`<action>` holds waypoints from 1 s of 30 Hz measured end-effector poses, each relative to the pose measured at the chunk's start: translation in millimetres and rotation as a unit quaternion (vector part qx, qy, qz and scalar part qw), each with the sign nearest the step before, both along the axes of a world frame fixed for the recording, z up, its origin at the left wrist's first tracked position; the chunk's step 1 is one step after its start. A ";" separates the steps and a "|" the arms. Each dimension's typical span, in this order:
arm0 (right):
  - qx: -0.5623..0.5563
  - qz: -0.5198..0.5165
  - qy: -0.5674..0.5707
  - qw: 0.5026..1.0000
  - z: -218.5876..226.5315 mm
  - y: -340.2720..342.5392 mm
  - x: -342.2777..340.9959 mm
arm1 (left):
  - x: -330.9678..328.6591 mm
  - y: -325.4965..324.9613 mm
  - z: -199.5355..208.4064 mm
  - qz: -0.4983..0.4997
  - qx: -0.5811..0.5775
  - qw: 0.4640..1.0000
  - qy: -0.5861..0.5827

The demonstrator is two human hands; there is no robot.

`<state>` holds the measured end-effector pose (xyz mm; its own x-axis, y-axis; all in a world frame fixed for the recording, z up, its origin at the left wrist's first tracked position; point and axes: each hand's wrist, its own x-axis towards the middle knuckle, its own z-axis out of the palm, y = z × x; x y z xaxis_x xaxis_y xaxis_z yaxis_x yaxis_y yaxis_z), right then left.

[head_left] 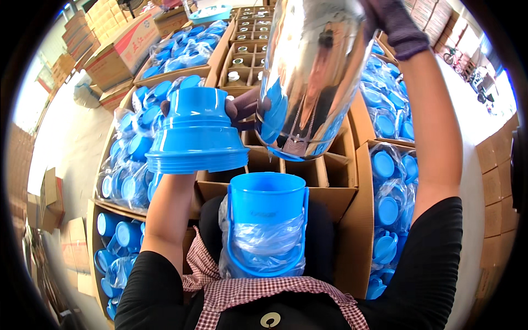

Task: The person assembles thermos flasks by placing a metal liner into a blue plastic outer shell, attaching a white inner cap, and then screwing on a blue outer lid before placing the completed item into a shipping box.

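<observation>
My left hand (242, 110) grips a stack of several blue plastic bases (197, 135), nested flared side down, held up at left of centre. My right hand (393, 25), in a purple knit glove, holds a shiny silver flask body (311, 71) by its upper end, tilted above a divided cardboard carton (330, 176). The flask's lower end hangs just right of the blue stack. In my lap stands a blue plastic shell with a handle (267, 220), partly wrapped in a clear bag.
Cartons full of bagged blue plastic parts (132, 165) lie to the left, and more (393, 192) to the right. A divided box with silver flasks (245, 60) sits farther back. Stacked cardboard boxes (118, 47) line the far left and right walls.
</observation>
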<state>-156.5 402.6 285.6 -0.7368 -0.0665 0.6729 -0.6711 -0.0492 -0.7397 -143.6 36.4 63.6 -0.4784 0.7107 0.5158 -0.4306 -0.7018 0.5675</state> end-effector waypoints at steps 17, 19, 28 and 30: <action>0.258 -0.146 -0.296 0.908 -218.5 -119.5 42.9 | -28.0 -65.1 -78.3 0.054 -0.072 0.995 -0.048; 0.301 -0.119 -0.315 0.892 -214.8 -141.5 88.2 | -43.0 -43.4 -93.6 0.054 -0.048 0.990 -0.118; 0.368 0.078 -0.391 0.840 -228.2 -61.5 178.8 | -5.9 48.0 -95.8 -0.082 -0.287 0.936 -0.185; 0.465 -0.049 -0.300 0.831 -226.8 -15.4 191.2 | 14.3 53.4 -69.6 -0.046 -0.336 0.926 -0.168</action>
